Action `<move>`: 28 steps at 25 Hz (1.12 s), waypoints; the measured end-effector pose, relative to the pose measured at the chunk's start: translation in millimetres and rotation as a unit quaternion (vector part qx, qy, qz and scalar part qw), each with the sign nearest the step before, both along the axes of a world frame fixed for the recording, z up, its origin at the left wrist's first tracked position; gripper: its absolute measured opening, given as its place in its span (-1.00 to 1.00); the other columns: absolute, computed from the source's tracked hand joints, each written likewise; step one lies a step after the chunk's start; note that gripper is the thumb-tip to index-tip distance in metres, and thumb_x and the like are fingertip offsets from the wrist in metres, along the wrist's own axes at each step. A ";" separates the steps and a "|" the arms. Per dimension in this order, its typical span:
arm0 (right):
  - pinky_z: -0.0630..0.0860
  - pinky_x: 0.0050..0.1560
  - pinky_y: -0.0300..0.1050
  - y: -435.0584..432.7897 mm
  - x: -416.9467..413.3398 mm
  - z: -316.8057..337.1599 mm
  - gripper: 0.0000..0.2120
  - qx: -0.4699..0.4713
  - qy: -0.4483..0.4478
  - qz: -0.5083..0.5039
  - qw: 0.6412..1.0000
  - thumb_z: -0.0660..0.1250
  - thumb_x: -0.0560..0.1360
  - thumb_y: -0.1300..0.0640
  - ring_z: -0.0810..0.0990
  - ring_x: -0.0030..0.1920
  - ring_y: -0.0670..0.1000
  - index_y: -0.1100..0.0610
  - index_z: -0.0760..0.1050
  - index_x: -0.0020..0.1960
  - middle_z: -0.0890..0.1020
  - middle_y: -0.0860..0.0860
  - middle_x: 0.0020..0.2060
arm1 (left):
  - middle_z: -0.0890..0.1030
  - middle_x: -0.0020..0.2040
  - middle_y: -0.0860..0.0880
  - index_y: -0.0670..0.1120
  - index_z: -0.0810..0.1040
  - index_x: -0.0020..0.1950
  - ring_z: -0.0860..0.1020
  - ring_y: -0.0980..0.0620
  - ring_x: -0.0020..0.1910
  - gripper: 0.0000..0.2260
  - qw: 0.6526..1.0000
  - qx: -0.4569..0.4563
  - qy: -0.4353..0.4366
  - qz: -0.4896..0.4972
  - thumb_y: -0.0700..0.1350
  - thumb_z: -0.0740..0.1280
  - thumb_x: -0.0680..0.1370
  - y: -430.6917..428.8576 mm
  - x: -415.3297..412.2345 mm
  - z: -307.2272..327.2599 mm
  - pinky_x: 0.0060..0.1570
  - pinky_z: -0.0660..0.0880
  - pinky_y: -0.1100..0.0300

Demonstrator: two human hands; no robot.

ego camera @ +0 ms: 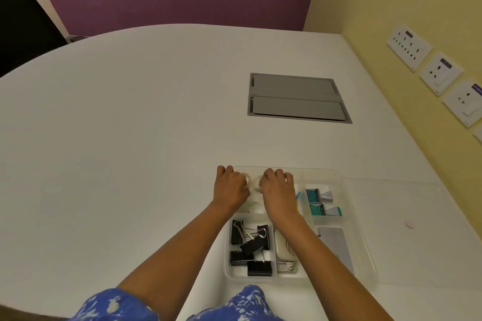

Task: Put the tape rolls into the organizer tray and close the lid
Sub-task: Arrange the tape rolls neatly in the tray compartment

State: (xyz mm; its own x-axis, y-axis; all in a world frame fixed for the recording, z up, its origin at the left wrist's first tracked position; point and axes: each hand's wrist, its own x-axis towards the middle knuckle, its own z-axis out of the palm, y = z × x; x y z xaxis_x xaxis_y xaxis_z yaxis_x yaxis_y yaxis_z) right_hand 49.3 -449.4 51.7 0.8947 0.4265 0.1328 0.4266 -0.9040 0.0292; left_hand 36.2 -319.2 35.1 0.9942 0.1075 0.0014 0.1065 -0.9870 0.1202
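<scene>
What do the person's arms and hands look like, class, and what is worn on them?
Both forearms are bare from the sleeves to the fingers. The left hand and the right hand show no gloves, and no rings, watch or bracelets can be seen. Short blue sleeves with a pale, blotchy white pattern show at the bottom edge of the picture.

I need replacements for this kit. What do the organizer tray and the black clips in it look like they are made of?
The organizer tray looks like clear, glossy plastic: the white table shows through its walls. The black clips look like painted metal with shiny wire handles, though the body finish is hard to confirm.
</scene>
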 end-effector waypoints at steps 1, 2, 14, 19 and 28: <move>0.37 0.25 -0.05 -2.9 1.8 -0.4 -0.75 0.008 0.005 -0.002 1.000 0.28 0.48 0.34 0.51 0.15 0.08 0.17 0.54 0.13 0.55 0.06 0.12 | 0.68 -0.11 -0.10 -0.16 0.64 -0.09 0.47 -0.07 0.06 -0.80 1.000 0.009 0.015 -0.007 -0.14 0.23 0.52 -1.2 0.3 -1.3 0.14 0.21 0.11; 0.34 0.25 -0.05 -5.4 4.8 -0.5 -0.73 0.020 0.018 -0.001 1.000 0.23 0.50 0.36 0.48 0.18 0.09 0.18 0.51 0.17 0.53 0.08 0.16 | 0.68 -0.09 -0.10 -0.16 0.64 -0.06 0.46 -0.07 0.09 -0.79 0.999 0.019 0.029 -0.016 -0.14 0.22 0.53 -2.7 0.4 -2.8 0.17 0.22 0.10; 0.44 0.18 -0.14 6.9 8.2 -16.0 -0.80 0.038 0.081 0.067 0.994 0.37 0.47 0.21 0.56 0.15 0.06 0.20 0.59 0.09 0.64 0.10 0.10 | 0.45 0.39 -0.05 -0.08 0.46 0.34 0.37 -0.05 0.38 -0.64 0.997 0.013 0.010 -0.072 0.02 0.24 0.58 2.7 -4.3 -14.9 0.39 0.17 0.07; 0.29 0.31 -0.03 8.5 8.3 -21.8 -0.71 -0.022 0.102 0.072 0.992 0.22 0.54 0.31 0.43 0.28 0.13 0.20 0.45 0.25 0.55 0.12 0.23 | 0.59 0.24 -0.03 -0.07 0.54 0.24 0.45 -0.03 0.29 -0.62 0.996 0.042 0.038 -0.076 0.14 0.22 0.57 2.7 -2.9 -14.1 0.41 0.10 0.02; 0.27 0.27 0.03 11.3 17.3 -16.9 -0.75 -0.101 0.097 0.077 0.987 0.23 0.53 0.28 0.41 0.27 0.16 0.22 0.47 0.20 0.62 0.12 0.15 | 0.57 0.25 -0.01 -0.05 0.53 0.24 0.43 -0.05 0.29 -0.56 0.993 0.018 0.091 -0.066 0.21 0.20 0.54 -0.7 5.1 -11.1 0.33 0.16 0.00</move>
State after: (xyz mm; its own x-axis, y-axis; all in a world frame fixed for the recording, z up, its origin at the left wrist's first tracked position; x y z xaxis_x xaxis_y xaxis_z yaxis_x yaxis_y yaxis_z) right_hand 66.6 -438.1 34.8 0.8170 0.5602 -0.1364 0.5743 -0.8118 0.1060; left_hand 41.3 -319.9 24.0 0.9836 -0.0206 -0.1791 -0.0073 -0.9972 0.0746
